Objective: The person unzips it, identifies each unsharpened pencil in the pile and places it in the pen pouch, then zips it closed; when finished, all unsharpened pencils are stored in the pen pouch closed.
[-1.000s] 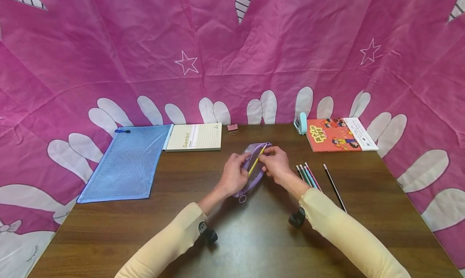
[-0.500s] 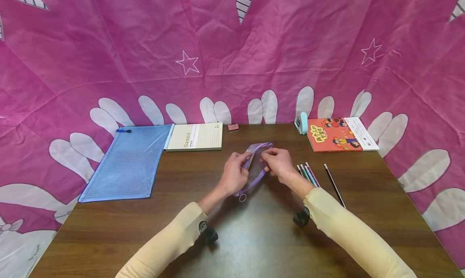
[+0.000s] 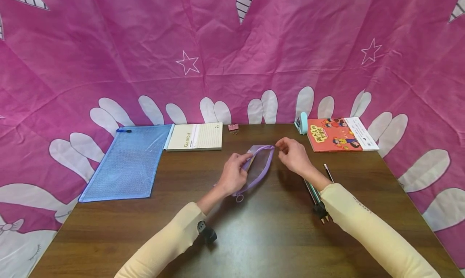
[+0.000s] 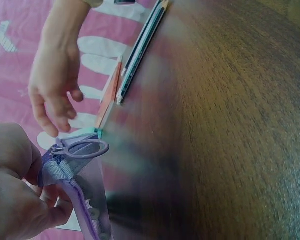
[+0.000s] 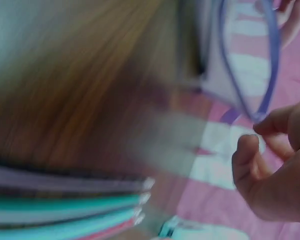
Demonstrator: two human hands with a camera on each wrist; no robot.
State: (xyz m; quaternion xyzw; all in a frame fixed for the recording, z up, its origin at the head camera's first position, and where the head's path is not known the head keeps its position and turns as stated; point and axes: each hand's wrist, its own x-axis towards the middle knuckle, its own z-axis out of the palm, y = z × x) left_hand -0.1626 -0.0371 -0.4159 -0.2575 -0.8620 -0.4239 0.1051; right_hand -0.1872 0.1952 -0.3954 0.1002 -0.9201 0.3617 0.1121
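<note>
A translucent purple zip pouch [image 3: 264,173] gapes above the middle of the table, a sliver of a yellow pencil [image 3: 251,161] showing inside. My left hand [image 3: 233,175] grips its near left side, fingers and thumb pinching the rim. At the pouch's near end hangs a ring-shaped zip pull [image 4: 85,149], large in the left wrist view. My right hand [image 3: 293,156] is just off the far right corner. The right wrist view shows its thumb and index finger [image 5: 277,122] apart, with the index fingertip right at that corner and nothing between them.
Several pencils [image 3: 313,191] lie partly hidden under my right forearm, beside a separate black pencil [image 3: 328,172]. Along the back are a blue mesh folder [image 3: 123,165], a notebook [image 3: 196,136], a pink clip [image 3: 233,127], a mint stapler [image 3: 301,123] and an orange book [image 3: 334,136].
The yellow pencil has gone down into the pouch, let go by my right hand. That hand has then moved right, out to the pouch's far corner. My left hand keeps its grip.
</note>
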